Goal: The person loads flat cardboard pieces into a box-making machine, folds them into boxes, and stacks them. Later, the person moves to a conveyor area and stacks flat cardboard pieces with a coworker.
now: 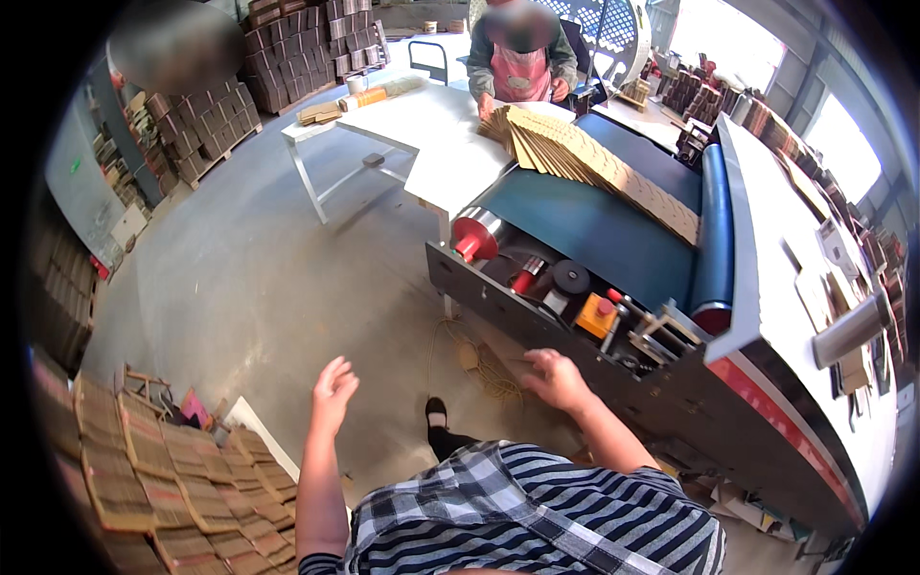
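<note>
My left hand [333, 391] is raised over the floor with its fingers loosely apart and nothing in it. My right hand [558, 379], also empty, hangs in the air with fingers slightly bent and spread. It is nearest to the conveyor machine's dark side frame [537, 311], apart from it. On the machine's green belt [585, 218] lies a fanned row of flat brown cardboard pieces [599, 168]. An orange box with a red push button [596, 314] sits at the machine's near side.
A co-worker [522, 72] stands behind the white table [431, 144], a hand by the cardboard. Bundled cardboard stacks [182, 479] stand at my lower left, with more bundles [297, 48] at the back. A coiled yellowish cord [479, 369] lies on the floor beside the machine.
</note>
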